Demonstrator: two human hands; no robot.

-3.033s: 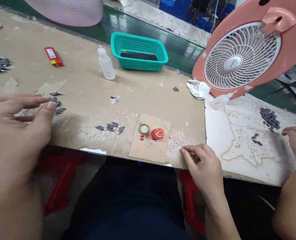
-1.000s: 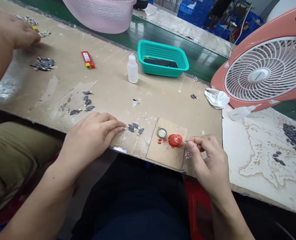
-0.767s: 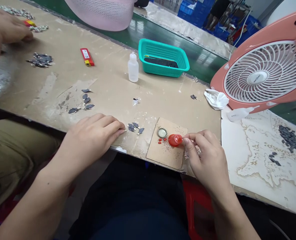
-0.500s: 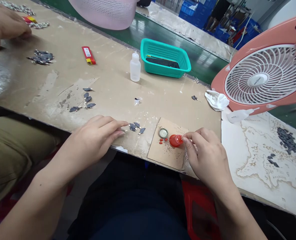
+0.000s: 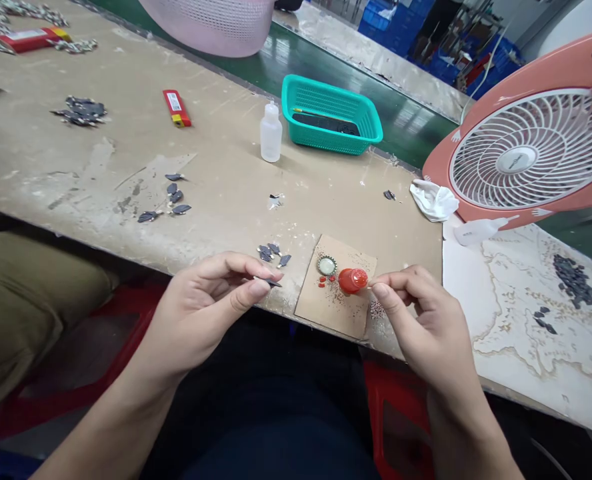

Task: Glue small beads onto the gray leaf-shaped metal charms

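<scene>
A long workbench with a worn, scuffed tan top runs across the view, and a white sheet printed with a map lies at its right end. Beyond them stand a pink fan and the bottom of a pink mesh basket. On the bench sit a teal basket, a clear squeeze bottle, a white cloth and a red lighter. Nearer the edge lies a square of cardboard holding a red cap, a metal bottle cap and a few red bits. Just left of the cardboard is a small cluster of dark leaf-shaped pieces. The left hand is mostly closed, its thumb and forefinger pinching one more dark leaf-shaped piece above the bench edge. The right hand is curled, its thumb and forefinger pinched together just beside the red cap; anything between them is too small to tell.
</scene>
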